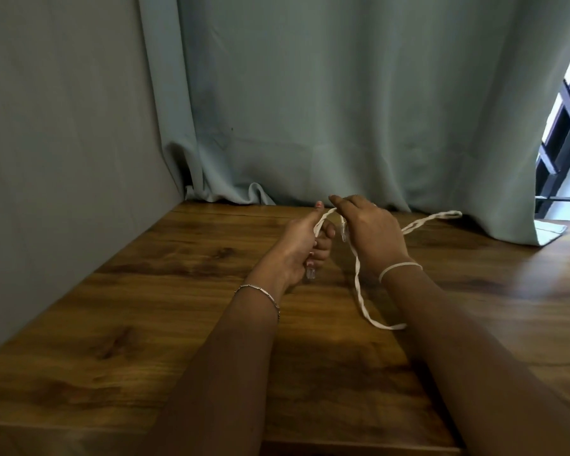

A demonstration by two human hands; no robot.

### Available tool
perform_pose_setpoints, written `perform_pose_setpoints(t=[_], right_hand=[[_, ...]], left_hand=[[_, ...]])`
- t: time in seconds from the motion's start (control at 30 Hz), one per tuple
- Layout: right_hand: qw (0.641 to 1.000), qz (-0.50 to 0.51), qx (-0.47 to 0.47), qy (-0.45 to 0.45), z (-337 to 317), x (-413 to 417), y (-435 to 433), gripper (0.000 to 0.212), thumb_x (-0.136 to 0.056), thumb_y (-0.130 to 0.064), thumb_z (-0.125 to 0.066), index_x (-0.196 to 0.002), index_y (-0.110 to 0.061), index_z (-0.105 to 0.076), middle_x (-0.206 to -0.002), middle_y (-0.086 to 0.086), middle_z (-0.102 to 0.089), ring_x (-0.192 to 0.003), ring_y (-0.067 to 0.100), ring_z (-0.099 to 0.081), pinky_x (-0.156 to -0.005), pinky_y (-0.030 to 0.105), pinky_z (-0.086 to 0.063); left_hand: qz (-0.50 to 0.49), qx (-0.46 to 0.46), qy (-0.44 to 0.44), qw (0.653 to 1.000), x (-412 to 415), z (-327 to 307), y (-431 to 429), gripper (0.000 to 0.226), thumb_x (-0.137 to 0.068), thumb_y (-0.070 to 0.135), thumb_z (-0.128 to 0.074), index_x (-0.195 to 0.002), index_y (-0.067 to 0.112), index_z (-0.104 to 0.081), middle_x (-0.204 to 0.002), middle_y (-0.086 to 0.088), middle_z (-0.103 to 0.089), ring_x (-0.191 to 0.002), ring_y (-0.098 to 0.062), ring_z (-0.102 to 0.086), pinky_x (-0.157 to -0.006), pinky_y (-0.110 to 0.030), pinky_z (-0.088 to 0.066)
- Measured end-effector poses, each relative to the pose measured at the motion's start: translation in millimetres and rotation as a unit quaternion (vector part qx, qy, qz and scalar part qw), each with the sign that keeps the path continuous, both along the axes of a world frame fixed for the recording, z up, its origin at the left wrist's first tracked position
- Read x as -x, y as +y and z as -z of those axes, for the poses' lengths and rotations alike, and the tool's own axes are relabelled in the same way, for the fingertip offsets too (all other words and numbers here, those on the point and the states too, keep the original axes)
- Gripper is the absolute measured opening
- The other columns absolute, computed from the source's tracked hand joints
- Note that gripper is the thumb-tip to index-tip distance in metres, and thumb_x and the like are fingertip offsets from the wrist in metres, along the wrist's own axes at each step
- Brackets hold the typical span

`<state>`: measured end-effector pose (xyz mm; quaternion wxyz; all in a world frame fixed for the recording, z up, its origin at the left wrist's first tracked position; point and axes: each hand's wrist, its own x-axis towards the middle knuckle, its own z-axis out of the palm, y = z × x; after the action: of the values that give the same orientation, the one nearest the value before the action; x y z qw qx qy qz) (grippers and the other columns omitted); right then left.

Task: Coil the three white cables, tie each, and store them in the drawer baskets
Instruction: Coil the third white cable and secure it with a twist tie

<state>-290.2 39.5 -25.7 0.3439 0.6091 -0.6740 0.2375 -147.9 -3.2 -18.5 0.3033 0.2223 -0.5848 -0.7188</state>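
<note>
A flat white cable [358, 284] lies in loose strands on the wooden table [145, 307]. My left hand [301, 248] grips one end of it, and a clear plug [311, 273] sticks out below the fist. My right hand [366, 228] pinches the cable just right of the left hand, with a second clear plug [344, 232] hanging under its fingers. From there one strand runs down to a bend near my right forearm. Another doubled stretch [435, 220] reaches right toward the curtain. A white elastic band [399, 268] sits on my right wrist. No drawer or basket is in view.
A grey-green curtain [343, 110] hangs along the back edge of the table and a grey wall [63, 143] closes the left side. A window with dark bars [566, 120] shows at the far right. A thin bracelet [260, 292] circles my left wrist.
</note>
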Motion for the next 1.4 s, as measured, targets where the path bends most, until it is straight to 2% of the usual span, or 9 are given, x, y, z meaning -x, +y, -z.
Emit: perform_pose_setpoints(t=[0.17,0.27,0.4,0.63,0.83,1.0,1.17,1.33,1.4], right_hand=[[0.994,-0.095,0.002,-0.062,5,0,-8,0.044,-0.089,-0.015,-0.059,-0.133,-0.014,-0.056,-0.128,0.007,-0.063,-0.115,0.024,-0.060,-0.098,0.034,-0.047],[0.985,-0.127,-0.021,-0.119,4,-1,-1,0.042,-0.090,-0.033,-0.050,-0.129,-0.018,-0.059,-0.119,0.003,-0.067,-0.107,0.019,-0.063,-0.090,0.034,-0.052],[0.982,-0.107,-0.062,-0.143,4,-5,3,0.024,-0.081,-0.028,-0.066,-0.105,-0.023,-0.064,-0.093,-0.003,-0.069,-0.084,0.016,-0.064,-0.070,0.034,-0.053],[0.980,-0.078,-0.139,-0.115,9,-17,4,0.020,-0.090,-0.014,-0.057,-0.108,-0.016,-0.067,-0.093,0.010,-0.070,-0.088,0.028,-0.062,-0.073,0.036,-0.049],[0.964,-0.103,-0.225,-0.098,2,-34,8,0.012,-0.091,-0.024,-0.060,-0.095,-0.016,-0.068,-0.088,0.006,-0.068,-0.083,0.022,-0.062,-0.069,0.033,-0.047],[0.953,-0.113,-0.273,-0.072,-5,-38,18,0.023,-0.087,-0.046,-0.064,-0.098,-0.026,-0.068,-0.083,-0.009,-0.060,-0.079,0.010,-0.054,-0.061,0.024,-0.038],[0.964,-0.123,-0.229,-0.065,-16,-28,28,0.029,-0.088,-0.051,-0.060,-0.088,-0.023,-0.068,-0.072,-0.007,-0.059,-0.066,0.009,-0.053,-0.051,0.022,-0.028],[0.978,-0.132,-0.157,-0.023,-16,-17,32,0.021,-0.093,-0.039,-0.054,-0.104,-0.026,-0.067,-0.094,-0.004,-0.068,-0.087,0.017,-0.062,-0.066,0.034,-0.046],[0.982,-0.125,-0.144,-0.008,-18,-18,36,0.031,-0.091,-0.045,-0.043,-0.105,-0.029,-0.066,-0.098,-0.008,-0.064,-0.089,0.015,-0.061,-0.070,0.038,-0.050]], left_hand=[[0.098,-0.037,0.007,0.994,-4,-1,-2,0.060,-0.101,0.053,-0.027,-0.060,0.015,-0.047,-0.044,0.006,-0.028,-0.034,-0.005,-0.021,-0.034,-0.018,-0.015],[0.092,-0.068,0.052,0.992,-2,-2,-2,0.055,-0.100,0.053,-0.030,-0.063,0.015,-0.045,-0.044,0.007,-0.028,-0.033,-0.005,-0.022,-0.031,-0.017,-0.018],[0.039,-0.120,0.133,0.983,1,0,-4,0.054,-0.100,0.051,-0.033,-0.062,0.015,-0.047,-0.043,0.007,-0.029,-0.033,-0.005,-0.023,-0.030,-0.017,-0.019],[-0.056,-0.190,0.313,0.929,0,-3,-10,0.046,-0.100,0.043,-0.040,-0.063,0.016,-0.046,-0.047,0.006,-0.029,-0.037,-0.006,-0.023,-0.035,-0.018,-0.021],[-0.099,-0.212,0.350,0.907,-1,-5,-12,0.046,-0.102,0.041,-0.035,-0.064,0.017,-0.041,-0.044,0.006,-0.030,-0.036,-0.006,-0.026,-0.036,-0.018,-0.024],[-0.173,-0.148,0.293,0.929,-5,-1,-25,0.044,-0.102,0.042,-0.034,-0.066,0.018,-0.041,-0.045,0.006,-0.036,-0.040,-0.007,-0.030,-0.045,-0.020,-0.027],[-0.246,0.059,0.072,0.965,3,7,-23,0.041,-0.103,0.041,-0.034,-0.072,0.017,-0.046,-0.052,0.004,-0.049,-0.046,-0.009,-0.043,-0.051,-0.026,-0.037],[-0.253,0.271,-0.107,0.922,9,14,-19,0.047,-0.104,0.038,-0.033,-0.067,0.017,-0.053,-0.063,0.000,-0.059,-0.061,-0.015,-0.056,-0.062,-0.029,-0.043],[-0.244,0.312,-0.141,0.907,9,16,-20,0.048,-0.104,0.040,-0.032,-0.067,0.018,-0.054,-0.068,-0.003,-0.060,-0.067,-0.020,-0.058,-0.067,-0.033,-0.047]])
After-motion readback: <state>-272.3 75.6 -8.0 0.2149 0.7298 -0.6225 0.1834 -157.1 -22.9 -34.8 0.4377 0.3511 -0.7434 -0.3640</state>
